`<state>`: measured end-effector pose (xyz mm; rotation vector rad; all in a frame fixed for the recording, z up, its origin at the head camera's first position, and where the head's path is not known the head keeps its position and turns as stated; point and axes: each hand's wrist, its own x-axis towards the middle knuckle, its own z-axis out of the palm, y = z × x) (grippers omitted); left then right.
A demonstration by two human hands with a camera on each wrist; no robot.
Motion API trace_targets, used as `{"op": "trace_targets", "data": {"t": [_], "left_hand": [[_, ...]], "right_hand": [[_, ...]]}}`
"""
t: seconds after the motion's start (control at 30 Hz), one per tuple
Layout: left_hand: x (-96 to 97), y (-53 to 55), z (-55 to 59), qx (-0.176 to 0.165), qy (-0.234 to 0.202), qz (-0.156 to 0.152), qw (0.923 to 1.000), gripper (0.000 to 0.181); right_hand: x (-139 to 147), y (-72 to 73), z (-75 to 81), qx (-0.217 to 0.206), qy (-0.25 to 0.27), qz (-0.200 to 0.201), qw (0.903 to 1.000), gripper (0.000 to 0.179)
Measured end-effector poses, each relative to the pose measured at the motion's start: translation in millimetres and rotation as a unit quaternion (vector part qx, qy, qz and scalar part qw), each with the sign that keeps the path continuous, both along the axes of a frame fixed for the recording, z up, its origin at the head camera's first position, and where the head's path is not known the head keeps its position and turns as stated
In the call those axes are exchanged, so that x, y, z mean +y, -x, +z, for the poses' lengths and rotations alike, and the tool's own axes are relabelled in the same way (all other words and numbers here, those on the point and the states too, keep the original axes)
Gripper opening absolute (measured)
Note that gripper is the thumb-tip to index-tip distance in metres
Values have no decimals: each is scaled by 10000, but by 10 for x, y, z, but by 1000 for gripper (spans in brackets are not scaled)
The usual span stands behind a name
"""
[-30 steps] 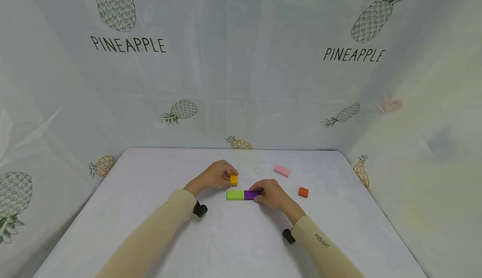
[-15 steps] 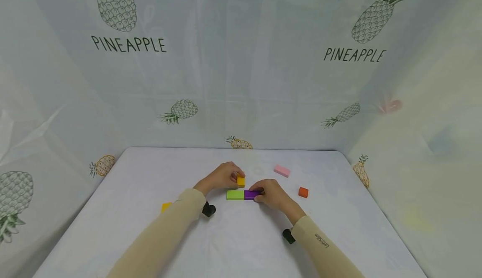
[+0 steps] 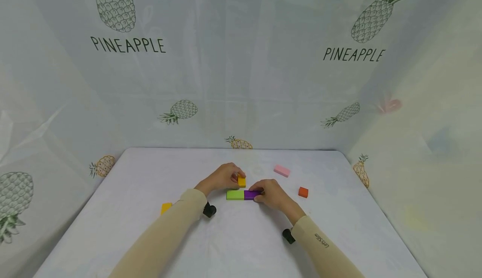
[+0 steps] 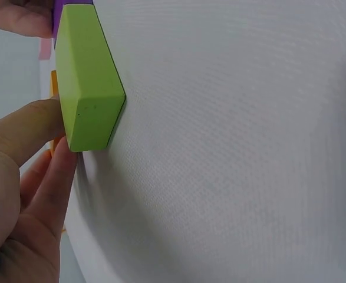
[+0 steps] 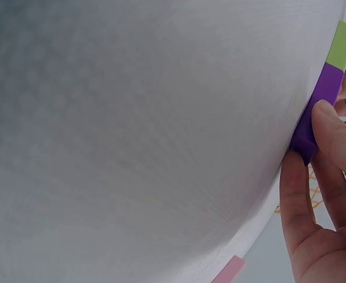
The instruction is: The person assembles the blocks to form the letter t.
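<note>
Six counted: one yellow block we see only partly past the left sleeve; second yellow block, pinched in the left hand, just behind one green block; one purple block, abutting green, gripped and part-covered by the right hand; one pink block; one red block.

Table: white covering, matt, fine woven-looking grain up close. Green block, mid-table: smooth, low sheen, crisp edges, tiny dark specks on the end face; painted wood or plastic, cannot tell. Purple block: smooth, satin. Yellow block behind the green, nearer the back edge: plain matt look. Pink block toward the back edge, red block toward the right edge: same flat finish. Curtain beyond the back edge: thin, creased, printed, faint sheen. Left sleeve: matt cloth.
</note>
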<state>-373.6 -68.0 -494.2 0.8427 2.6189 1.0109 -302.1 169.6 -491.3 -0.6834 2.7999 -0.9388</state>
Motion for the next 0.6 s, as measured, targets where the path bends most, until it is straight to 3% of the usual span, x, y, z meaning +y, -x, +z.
{"op": "trace_targets", "data": {"t": [0.37, 0.6], "left_hand": [[-58, 73, -96, -150, -115, 17, 9998, 37], [-44, 77, -87, -54, -93, 72, 9999, 38]], "right_hand": [[4, 1, -4, -37, -28, -45, 10000, 26], [4, 7, -3, -22, -79, -50, 10000, 25]]}}
